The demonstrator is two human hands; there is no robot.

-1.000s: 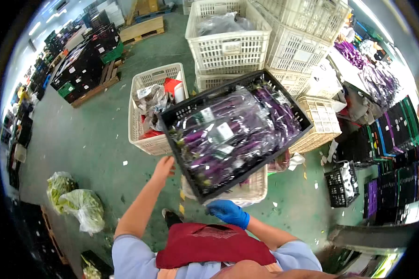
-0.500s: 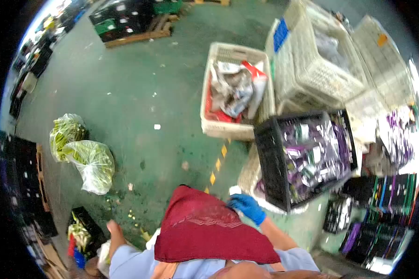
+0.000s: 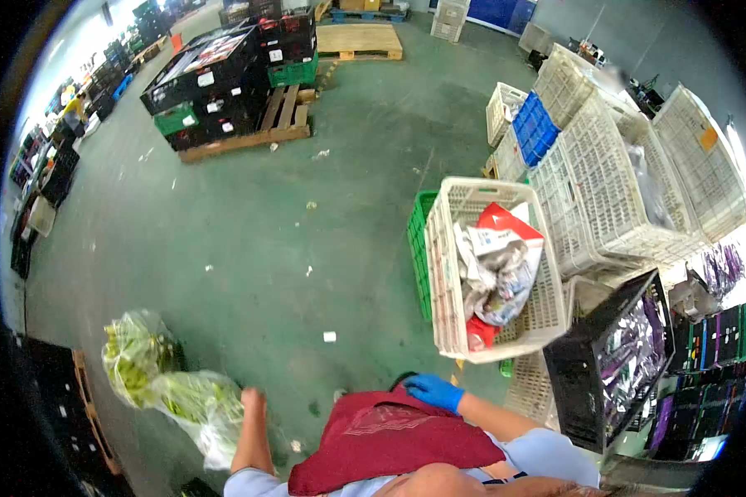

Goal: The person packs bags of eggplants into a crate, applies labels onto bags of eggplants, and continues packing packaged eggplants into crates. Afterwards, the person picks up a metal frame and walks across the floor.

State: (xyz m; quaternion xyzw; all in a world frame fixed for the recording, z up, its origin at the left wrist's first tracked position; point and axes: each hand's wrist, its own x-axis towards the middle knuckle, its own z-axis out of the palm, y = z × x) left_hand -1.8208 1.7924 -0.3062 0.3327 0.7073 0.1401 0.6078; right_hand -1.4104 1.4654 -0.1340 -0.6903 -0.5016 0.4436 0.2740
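Observation:
My left hand, bare, hangs beside two clear plastic bags of green vegetables on the floor. The nearer bag lies just left of it, and the farther bag sits beyond. From this angle the fingers of that hand are hidden. My right hand wears a blue glove and is in front of the dark red apron. Its fingers are stretched out to the left, with nothing visible in them. Ahead of it stands a white crate holding crumpled plastic packaging.
A black crate of purple-and-clear packets stands at my right. Behind it rise stacked white crates and a blue crate. A green crate adjoins the white one. Black crates on a pallet stand far left; scraps litter the green floor.
My view has tilted up and shifted, showing more of the far floor. The crates and vegetable bags appear lower in view. My left hand now appears beside the nearer bag.

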